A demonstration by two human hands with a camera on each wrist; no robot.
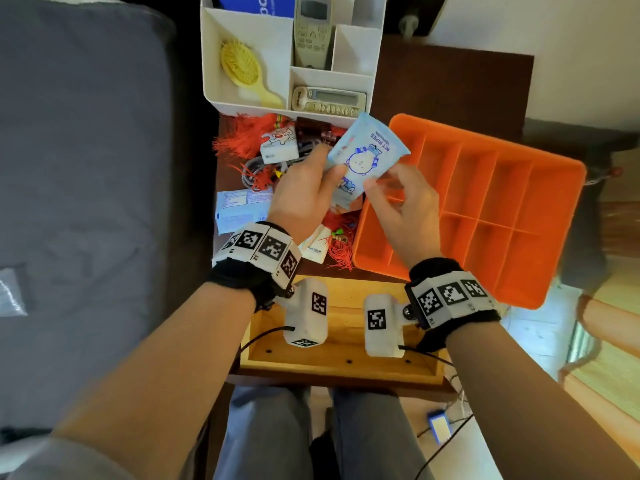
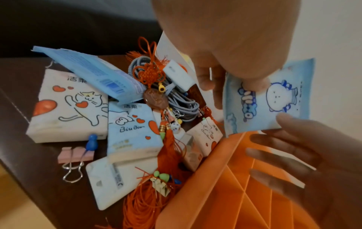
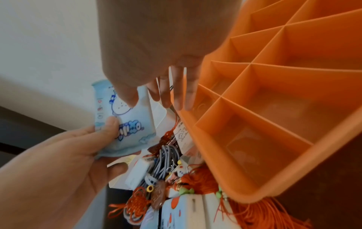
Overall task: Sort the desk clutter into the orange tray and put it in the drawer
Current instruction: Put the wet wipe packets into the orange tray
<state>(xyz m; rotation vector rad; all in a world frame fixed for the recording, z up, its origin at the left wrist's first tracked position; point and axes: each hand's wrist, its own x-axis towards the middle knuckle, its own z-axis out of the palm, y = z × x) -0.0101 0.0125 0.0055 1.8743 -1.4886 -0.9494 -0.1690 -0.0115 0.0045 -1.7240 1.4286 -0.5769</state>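
Observation:
A light-blue wet-wipes pack (image 1: 367, 157) (image 2: 274, 100) (image 3: 125, 124) is held up above the pile, at the left rim of the empty orange divided tray (image 1: 512, 188) (image 2: 225, 186) (image 3: 274, 108). My left hand (image 1: 329, 168) (image 2: 231, 83) (image 3: 105, 128) grips the pack, thumb on its printed face. My right hand (image 1: 384, 183) (image 2: 284, 139) (image 3: 152, 96) touches the pack's lower corner with its thumb, the other fingers straight and spread over the tray rim. Below lie tissue packs (image 2: 68, 102), red tassels (image 1: 242, 136) and a grey cable (image 2: 182, 105).
A white organizer (image 1: 249, 29) with a yellow hairbrush and two remotes stands behind the clutter. An open wooden drawer (image 1: 332, 355) sits below my wrists. A grey bed (image 1: 86, 168) fills the left. A pink binder clip (image 2: 74, 156) lies at the desk's front-left.

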